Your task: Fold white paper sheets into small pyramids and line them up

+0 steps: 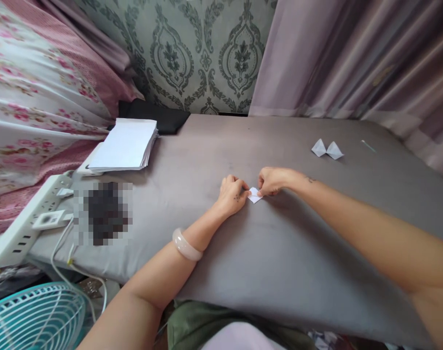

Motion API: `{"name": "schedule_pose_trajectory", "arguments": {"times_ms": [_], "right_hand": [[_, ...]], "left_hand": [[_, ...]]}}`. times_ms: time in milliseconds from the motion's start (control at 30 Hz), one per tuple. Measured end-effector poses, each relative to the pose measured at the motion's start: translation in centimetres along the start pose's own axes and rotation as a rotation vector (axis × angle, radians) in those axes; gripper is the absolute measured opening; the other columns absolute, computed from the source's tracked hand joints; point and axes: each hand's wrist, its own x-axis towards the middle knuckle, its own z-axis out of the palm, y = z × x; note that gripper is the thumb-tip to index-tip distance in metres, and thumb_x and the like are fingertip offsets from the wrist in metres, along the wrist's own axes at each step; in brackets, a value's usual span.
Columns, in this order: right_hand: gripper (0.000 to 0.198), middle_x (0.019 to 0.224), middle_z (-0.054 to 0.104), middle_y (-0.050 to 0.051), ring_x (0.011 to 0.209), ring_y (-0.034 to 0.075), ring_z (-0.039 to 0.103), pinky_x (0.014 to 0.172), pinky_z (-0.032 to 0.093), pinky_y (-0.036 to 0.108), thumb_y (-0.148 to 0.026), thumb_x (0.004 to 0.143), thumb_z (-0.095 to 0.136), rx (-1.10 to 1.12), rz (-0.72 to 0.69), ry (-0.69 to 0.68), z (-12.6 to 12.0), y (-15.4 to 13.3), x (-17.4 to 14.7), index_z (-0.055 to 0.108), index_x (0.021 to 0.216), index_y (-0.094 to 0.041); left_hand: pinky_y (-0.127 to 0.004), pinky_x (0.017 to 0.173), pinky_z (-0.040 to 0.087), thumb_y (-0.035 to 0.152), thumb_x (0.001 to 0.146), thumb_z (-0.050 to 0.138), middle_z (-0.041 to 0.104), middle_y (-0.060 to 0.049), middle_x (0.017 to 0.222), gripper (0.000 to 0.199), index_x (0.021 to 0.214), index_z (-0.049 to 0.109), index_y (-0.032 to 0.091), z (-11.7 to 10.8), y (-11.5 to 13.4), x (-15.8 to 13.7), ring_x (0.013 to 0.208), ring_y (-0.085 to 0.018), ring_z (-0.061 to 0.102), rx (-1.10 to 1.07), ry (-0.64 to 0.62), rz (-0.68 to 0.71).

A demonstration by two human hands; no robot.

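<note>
Fingers of left hand (233, 193) and right hand (272, 181) pinching small folded paper (255, 196), its folds mostly hidden

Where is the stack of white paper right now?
The stack of white paper lies at the grey surface's far left, beside the power strip, well left of both hands.

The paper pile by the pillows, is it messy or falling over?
A little messy. The stack of white sheets sits askew, half on the grey surface, half on something white beneath. Both hands, left and right, press a small folded paper.
</note>
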Motion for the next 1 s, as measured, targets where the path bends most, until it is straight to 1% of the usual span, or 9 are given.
{"name": "schedule_pose_trajectory", "arguments": {"times_ms": [133,267,333,467,533,633,767,867,1000], "right_hand": [[0.027,0.071,0.065,0.002,0.060,0.014,0.058,0.054,0.040,0.024,-0.024,0.065,0.071,0.084,-0.108,0.175,1.4,1.3,-0.6,0.065,0.091,-0.019],[0.017,0.085,0.067,0.004,0.073,0.014,0.060,0.063,0.043,0.022,-0.024,0.073,0.063,0.342,-0.280,0.292,4.0,3.1,-1.2,0.062,0.089,-0.018],[0.020,0.085,0.066,0.004,0.076,0.014,0.059,0.065,0.044,0.023,-0.029,0.076,0.061,0.447,-0.349,0.360,5.3,3.8,-1.4,0.060,0.091,-0.017],[0.021,0.080,0.064,0.002,0.072,0.014,0.058,0.067,0.045,0.025,-0.030,0.076,0.060,0.689,-0.386,0.470,7.5,4.2,-1.6,0.055,0.093,-0.018],[0.033,0.084,0.064,0.002,0.075,0.013,0.059,0.071,0.046,0.026,-0.029,0.074,0.063,0.812,-0.404,0.534,8.0,4.0,-1.8,0.053,0.103,-0.017],[0.049,0.085,0.066,0.003,0.075,0.014,0.060,0.074,0.046,0.028,-0.032,0.072,0.066,0.864,-0.427,0.542,8.0,3.6,-2.6,0.053,0.116,-0.014],[0.035,0.086,0.068,0.005,0.078,0.015,0.060,0.077,0.045,0.030,-0.043,0.075,0.065,0.919,-0.481,0.421,7.6,3.3,-3.8,0.067,0.096,-0.015],[0.031,0.080,0.068,0.002,0.076,0.015,0.059,0.076,0.043,0.030,-0.046,0.070,0.071,1.117,-0.466,0.378,7.7,3.2,-3.9,0.069,0.083,-0.017],[0.027,0.073,0.067,-0.002,0.071,0.012,0.056,0.074,0.041,0.028,-0.043,0.061,0.079,1.493,-0.445,0.412,8.5,2.4,-3.0,0.070,0.074,-0.021]], "left_hand": [[-0.036,0.097,0.039,0.032,0.077,0.069,0.053,-0.009,0.107,0.024,0.095,0.068,0.017,-0.3,0.1,0.1,0.108,-0.023,0.048,-0.025,-0.037,-0.003],[-0.033,0.089,0.043,0.029,0.074,0.071,0.057,-0.007,0.099,0.022,0.091,0.069,0.015,-0.5,0.2,0.3,0.096,-0.019,0.053,-0.088,-0.026,-0.007],[-0.029,0.080,0.045,0.028,0.074,0.070,0.060,-0.005,0.089,0.022,0.090,0.067,0.014,-0.5,0.2,0.3,0.084,-0.015,0.054,-0.159,-0.030,-0.003],[-0.022,0.064,0.042,0.030,0.078,0.066,0.060,0.000,0.073,0.022,0.091,0.064,0.012,-0.7,0.4,0.1,0.066,-0.010,0.052,-0.374,-0.104,0.056],[-0.021,0.061,0.040,0.029,0.078,0.066,0.061,0.000,0.071,0.021,0.089,0.062,0.012,-1.0,0.6,-0.1,0.063,-0.009,0.051,-0.458,-0.113,0.098],[-0.020,0.058,0.038,0.027,0.077,0.067,0.060,0.002,0.069,0.019,0.088,0.061,0.012,-1.5,1.1,-0.4,0.059,-0.007,0.048,-0.519,-0.109,0.130],[-0.020,0.056,0.036,0.027,0.070,0.074,0.061,0.001,0.068,0.032,0.094,0.060,0.011,-2.1,1.6,-0.8,0.056,-0.006,0.047,-0.706,-0.116,0.105],[-0.022,0.060,0.039,0.029,0.063,0.080,0.061,0.001,0.067,0.043,0.098,0.062,0.012,-2.1,1.9,-0.9,0.060,-0.008,0.052,-0.909,-0.115,0.007],[-0.025,0.073,0.042,0.033,0.064,0.080,0.066,-0.002,0.080,0.036,0.091,0.065,0.014,-1.7,2.5,-1.0,0.074,-0.010,0.059,-1.134,-0.052,-0.082]]}}
